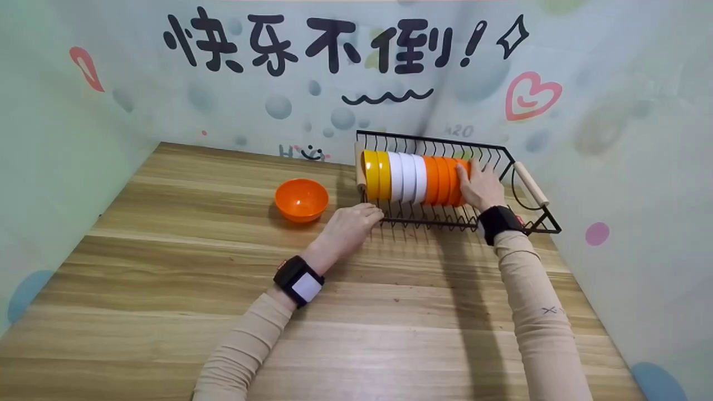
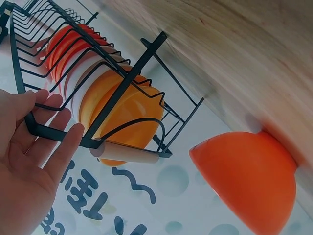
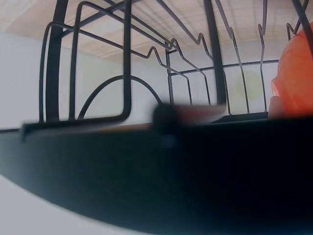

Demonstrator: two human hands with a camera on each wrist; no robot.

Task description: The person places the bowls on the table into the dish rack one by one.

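Wood-grain table (image 1: 167,267) boxed in by pale walls w/ cartoon lettering. Black wire dish rack (image 1: 518,159) sits at the far right of it, wooden handles at both ends; a row of bowls (image 1: 412,178) stands on edge inside — yellow at the left end, white in the middle, orange at the right. Right hand (image 1: 480,186) lies flat against the orange end of the row, fingers straight and together, forearm reaching in from near right. Left hand (image 1: 352,223) is at the rack's near-left corner; in the left wrist view its fingers (image 2: 63,147) are straight, relaxed, resting on the bottom rail, not wrapped round it. Left arm angles across from near centre. Lone orange bowl (image 1: 301,199) sits upright on the table just left of the rack — apart from both hands.
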